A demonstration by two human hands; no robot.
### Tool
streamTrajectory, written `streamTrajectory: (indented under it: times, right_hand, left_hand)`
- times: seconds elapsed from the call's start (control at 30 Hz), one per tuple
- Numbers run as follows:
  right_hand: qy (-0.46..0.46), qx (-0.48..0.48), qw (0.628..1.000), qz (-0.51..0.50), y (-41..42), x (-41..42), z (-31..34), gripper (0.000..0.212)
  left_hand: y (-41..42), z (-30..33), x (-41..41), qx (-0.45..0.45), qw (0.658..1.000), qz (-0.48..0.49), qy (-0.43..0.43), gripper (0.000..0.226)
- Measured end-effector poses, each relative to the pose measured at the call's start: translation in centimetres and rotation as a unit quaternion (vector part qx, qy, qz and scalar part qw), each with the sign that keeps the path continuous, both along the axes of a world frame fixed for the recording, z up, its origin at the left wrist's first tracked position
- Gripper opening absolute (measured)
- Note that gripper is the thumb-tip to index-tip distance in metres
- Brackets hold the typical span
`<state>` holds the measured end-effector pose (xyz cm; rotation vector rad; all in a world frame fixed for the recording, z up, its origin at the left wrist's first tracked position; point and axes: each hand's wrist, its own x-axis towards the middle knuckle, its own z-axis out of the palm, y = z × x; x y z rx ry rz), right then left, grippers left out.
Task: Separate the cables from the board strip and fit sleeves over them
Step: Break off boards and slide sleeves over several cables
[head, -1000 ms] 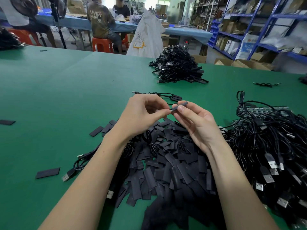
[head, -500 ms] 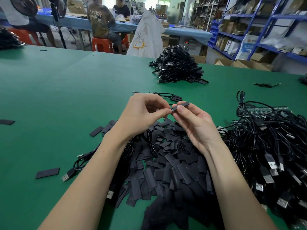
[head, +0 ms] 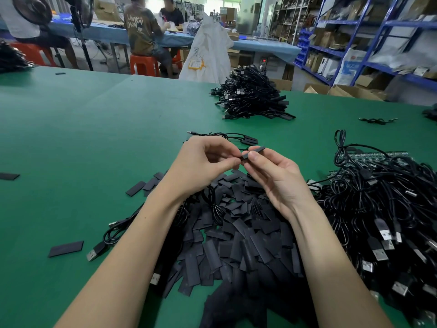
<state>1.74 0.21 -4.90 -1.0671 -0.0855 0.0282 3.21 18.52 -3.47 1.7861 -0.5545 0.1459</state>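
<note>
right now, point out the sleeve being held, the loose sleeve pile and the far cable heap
sleeve (head: 256, 149): head view, its free right end.
sleeve pile (head: 238, 235): head view, middle of the pile.
far cable heap (head: 251, 95): head view, middle of the heap.

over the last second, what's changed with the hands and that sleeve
Very little. The right hand has drifted slightly up and left, keeping the sleeve pinched against the left hand, whose fingers stay closed at the sleeve's near end. The pile of loose sleeves, the tangled cables and the far cable heap lie as before.
</note>
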Motion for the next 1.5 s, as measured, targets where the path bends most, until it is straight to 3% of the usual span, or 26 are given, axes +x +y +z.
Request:
streamTrajectory:
  times: [0.2, 0.37, 0.53, 0.9, 1.13, 1.33, 1.5]
  right_hand:
    - [0.0, -0.001, 1.0, 0.001, 0.1, 0.0, 0.0, 0.021]
    - [-0.035, -0.002, 0.998, -0.045, 0.9, -0.3, 0.4, 0.036]
    - [-0.045, -0.004, 0.994, -0.099, 1.8, -0.4, 0.5, 0.023]
    - [-0.034, -0.005, 0.994, -0.108, 2.1, -0.2, 0.3, 0.025]
    - [-0.044, -0.022, 0.991, -0.121, 2.1, -0.2, 0.2, 0.025]
    - [-0.069, -0.021, 0.989, -0.13, 1.4, -0.1, 0.4, 0.05]
    - [-0.062, -0.032, 0.99, -0.124, 0.6, 0.2, 0.2, 0.045]
  left_hand:
    - [0.1, 0.0, 0.1, -0.001, 1.0, -0.001, 0.0, 0.007]
    - [0.0, -0.1, 0.2, -0.032, 0.999, 0.006, 0.012, 0.008]
    - [-0.1, -0.1, 0.2, -0.049, 0.999, 0.015, 0.017, 0.009]
    - [0.0, -0.2, 0.3, -0.047, 0.998, 0.025, 0.021, 0.008]
    - [-0.2, -0.3, 0.4, -0.035, 0.999, 0.036, 0.018, 0.008]
    - [0.3, -1.0, 0.9, 0.039, 0.997, 0.044, 0.045, 0.008]
    - [0.6, -1.6, 1.0, 0.063, 0.996, 0.016, 0.069, 0.007]
